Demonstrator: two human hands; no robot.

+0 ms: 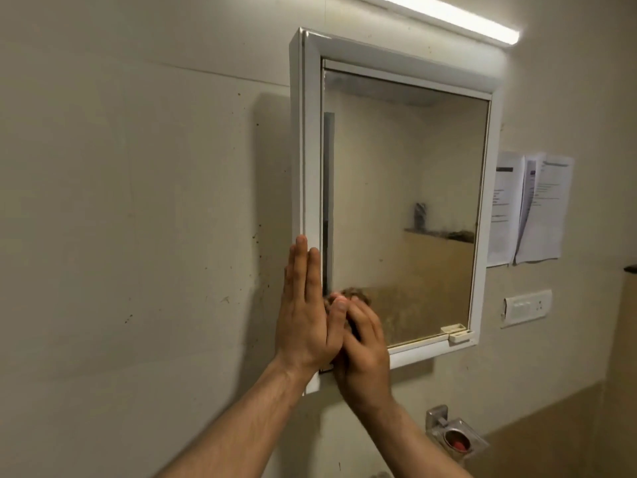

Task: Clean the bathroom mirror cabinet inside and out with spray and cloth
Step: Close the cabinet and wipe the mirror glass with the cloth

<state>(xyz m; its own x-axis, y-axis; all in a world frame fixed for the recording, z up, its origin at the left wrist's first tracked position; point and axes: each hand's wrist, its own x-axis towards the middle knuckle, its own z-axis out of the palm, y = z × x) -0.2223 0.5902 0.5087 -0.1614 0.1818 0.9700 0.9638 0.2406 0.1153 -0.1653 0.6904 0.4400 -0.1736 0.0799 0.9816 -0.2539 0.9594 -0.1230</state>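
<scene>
White-framed mirror cabinet hangs on a beige wall, door sitting in its frame. The mirror glass looks hazy, with smears towards the bottom. Both hands are up at the cabinet's lower left corner. Left hand is flat, fingers straight and close together, pressed against the left side of the frame, fingertips pointing up. Right hand is just beside it, touching the left thumb, with its fingers curled onto the glass at the bottom left corner. It is motion-blurred and there is a dark patch under its fingers, so I cannot tell whether it pinches anything. A small white latch sits at the door's lower right corner. A tube light is lit above the cabinet. Printed papers are stuck to the wall on the right, with a white switch plate below them. A metal soap holder is fixed to the wall under the cabinet and has something red in it. The wall left of the frame has brown specks.
</scene>
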